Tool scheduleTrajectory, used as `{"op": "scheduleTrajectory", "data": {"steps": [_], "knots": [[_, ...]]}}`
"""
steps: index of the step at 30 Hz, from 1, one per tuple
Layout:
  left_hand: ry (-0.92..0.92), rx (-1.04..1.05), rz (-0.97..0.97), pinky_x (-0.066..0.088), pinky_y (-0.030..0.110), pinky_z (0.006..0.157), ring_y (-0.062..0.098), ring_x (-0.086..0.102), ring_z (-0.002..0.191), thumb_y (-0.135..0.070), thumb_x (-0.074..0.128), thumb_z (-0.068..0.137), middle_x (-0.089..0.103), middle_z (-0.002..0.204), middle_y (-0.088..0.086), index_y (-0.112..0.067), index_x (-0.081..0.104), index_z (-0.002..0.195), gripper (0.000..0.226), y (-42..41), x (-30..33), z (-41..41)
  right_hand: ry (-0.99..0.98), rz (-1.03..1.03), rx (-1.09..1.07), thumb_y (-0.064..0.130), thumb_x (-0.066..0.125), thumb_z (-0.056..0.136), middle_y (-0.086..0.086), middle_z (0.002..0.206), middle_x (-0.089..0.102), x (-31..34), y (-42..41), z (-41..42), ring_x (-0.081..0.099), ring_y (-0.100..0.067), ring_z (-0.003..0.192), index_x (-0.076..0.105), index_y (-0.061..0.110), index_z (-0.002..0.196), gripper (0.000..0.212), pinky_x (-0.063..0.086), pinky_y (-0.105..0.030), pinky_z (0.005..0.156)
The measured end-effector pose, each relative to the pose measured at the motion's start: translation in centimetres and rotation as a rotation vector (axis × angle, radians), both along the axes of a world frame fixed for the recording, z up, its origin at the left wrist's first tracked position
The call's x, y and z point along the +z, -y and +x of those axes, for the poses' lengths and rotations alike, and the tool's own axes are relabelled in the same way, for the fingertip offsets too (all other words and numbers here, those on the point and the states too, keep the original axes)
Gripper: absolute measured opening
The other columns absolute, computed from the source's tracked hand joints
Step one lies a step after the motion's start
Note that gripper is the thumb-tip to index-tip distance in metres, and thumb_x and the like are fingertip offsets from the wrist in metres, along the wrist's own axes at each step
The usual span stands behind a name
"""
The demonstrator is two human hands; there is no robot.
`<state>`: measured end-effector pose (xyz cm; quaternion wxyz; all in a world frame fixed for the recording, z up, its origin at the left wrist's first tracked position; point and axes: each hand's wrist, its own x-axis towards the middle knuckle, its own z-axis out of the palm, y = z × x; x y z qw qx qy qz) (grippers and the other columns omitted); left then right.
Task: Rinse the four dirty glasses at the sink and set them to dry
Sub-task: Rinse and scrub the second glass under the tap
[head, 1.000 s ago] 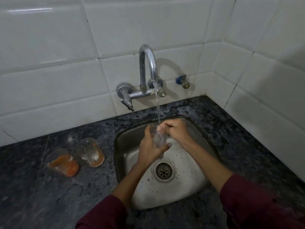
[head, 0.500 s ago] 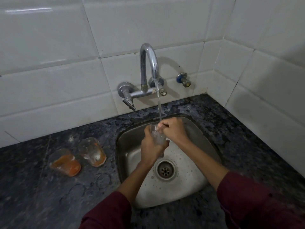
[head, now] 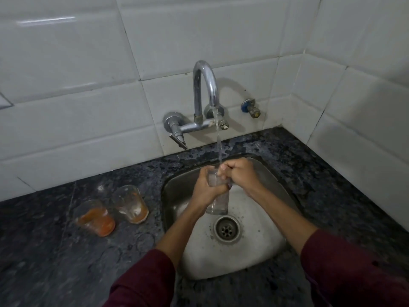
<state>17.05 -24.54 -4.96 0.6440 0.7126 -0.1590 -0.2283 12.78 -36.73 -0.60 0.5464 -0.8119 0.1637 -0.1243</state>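
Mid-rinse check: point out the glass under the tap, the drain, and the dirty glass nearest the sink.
glass under the tap (head: 218,203), head view, on its clear lower wall below the hands.
drain (head: 228,229), head view, on the strainer centre.
dirty glass nearest the sink (head: 130,203), head view, on its side wall.

Large glossy white tiles (head: 66,69) cover two walls that meet in a corner (head: 304,52) at the right, their grout lines dark and a streak of light reflected high on the left. Below runs a dark speckled stone counter (head: 44,262), wet in patches near the back wall. A small blue-capped valve (head: 251,107) juts from the tiles. The light is dim and cool.
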Motion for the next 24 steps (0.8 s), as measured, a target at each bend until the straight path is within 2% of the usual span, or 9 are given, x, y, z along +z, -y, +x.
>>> {"op": "scheduleTrajectory", "data": {"steps": [2, 4, 8, 11, 16, 19, 21, 22, 24], "knots": [[0.079, 0.046, 0.106, 0.057, 0.039, 0.079, 0.018, 0.064, 0.092, -0.039, 0.079, 0.051, 0.062, 0.103, 0.0, -0.026, 0.047, 0.113, 0.071, 0.2, -0.4, -0.4, -0.036, -0.086, -0.037, 0.007, 0.058, 0.085, -0.009, 0.068, 0.071, -0.3, -0.3, 0.3, 0.068, -0.019, 0.068, 0.068, 0.027, 0.056, 0.036, 0.058, -0.034, 0.07], [0.032, 0.059, 0.138, 0.057, 0.04, 0.08, 0.017, 0.064, 0.091, -0.039, 0.078, 0.052, 0.063, 0.101, -0.001, -0.024, 0.048, 0.109, 0.066, 0.2, -0.4, -0.7, -0.073, -0.006, -0.071, 0.006, 0.058, 0.085, -0.014, 0.075, 0.073, -0.6, -0.7, 0.5, 0.068, -0.018, 0.069, 0.073, 0.014, 0.067, 0.025, 0.058, -0.035, 0.076], [-0.231, -0.117, 0.15, 0.056, 0.044, 0.081, 0.024, 0.066, 0.087, -0.029, 0.075, 0.066, 0.069, 0.097, 0.012, -0.013, 0.065, 0.105, 0.042, -0.2, -1.3, -0.3, -0.277, 0.149, -0.082, 0.006, 0.061, 0.084, -0.013, 0.09, 0.073, -1.8, -0.6, 0.4, 0.066, -0.018, 0.081, 0.074, 0.003, 0.089, 0.013, 0.054, -0.025, 0.069], [-0.551, -0.118, 0.121, 0.053, 0.036, 0.072, 0.022, 0.065, 0.077, -0.034, 0.076, 0.07, 0.068, 0.094, 0.012, -0.012, 0.068, 0.106, 0.043, -0.5, -2.7, -0.5, -0.377, 0.288, -0.068, 0.002, 0.058, 0.087, -0.011, 0.086, 0.068, -2.7, -0.6, -0.2, 0.061, -0.013, 0.07, 0.067, -0.003, 0.102, 0.019, 0.047, -0.02, 0.057], [-0.845, 0.017, 0.023, 0.051, 0.042, 0.089, 0.024, 0.065, 0.082, -0.045, 0.059, 0.088, 0.068, 0.1, 0.015, -0.008, 0.065, 0.118, 0.048, -0.6, -5.5, -0.3, -0.354, 0.462, -0.062, -0.003, 0.053, 0.088, -0.007, 0.077, 0.059, -4.3, -0.5, -0.6, 0.057, -0.015, 0.068, 0.061, 0.009, 0.08, 0.017, 0.051, -0.023, 0.059], [-0.861, 0.079, -0.036, 0.054, 0.038, 0.073, 0.022, 0.065, 0.068, -0.047, 0.042, 0.097, 0.068, 0.085, 0.012, -0.009, 0.062, 0.116, 0.048, -0.3, -4.9, -0.5, -0.291, 0.518, -0.083, -0.001, 0.049, 0.09, -0.004, 0.077, 0.059, -4.6, -0.5, -0.6, 0.056, -0.012, 0.069, 0.062, 0.013, 0.08, 0.022, 0.053, -0.022, 0.063], [-0.791, 0.11, -0.073, 0.055, 0.039, 0.072, 0.023, 0.065, 0.073, -0.047, 0.04, 0.098, 0.069, 0.088, 0.013, -0.01, 0.06, 0.116, 0.047, -0.1, -4.3, -0.5, -0.241, 0.461, -0.098, 0.004, 0.052, 0.09, -0.001, 0.081, 0.061, -4.3, -0.8, -1.0, 0.057, -0.012, 0.076, 0.065, 0.017, 0.086, 0.018, 0.049, -0.022, 0.066], [-0.733, 0.13, -0.107, 0.056, 0.04, 0.072, 0.025, 0.067, 0.077, -0.046, 0.041, 0.098, 0.069, 0.095, 0.015, -0.009, 0.058, 0.12, 0.046, 0.0, -4.0, -0.4, -0.24, 0.415, -0.075, 0.007, 0.055, 0.088, 0.0, 0.088, 0.062, -4.2, -1.0, -1.4, 0.058, -0.013, 0.083, 0.065, 0.019, 0.096, 0.017, 0.047, -0.023, 0.068], [-0.621, 0.185, -0.191, 0.059, 0.04, 0.066, 0.028, 0.069, 0.085, -0.042, 0.044, 0.098, 0.066, 0.112, 0.022, -0.009, 0.05, 0.128, 0.045, 0.6, -4.1, 0.2, -0.279, 0.441, 0.06, 0.012, 0.063, 0.085, 0.002, 0.111, 0.061, -4.4, -1.2, -2.3, 0.061, -0.018, 0.1, 0.05, 0.027, 0.125, 0.045, 0.051, -0.028, 0.072]]}}
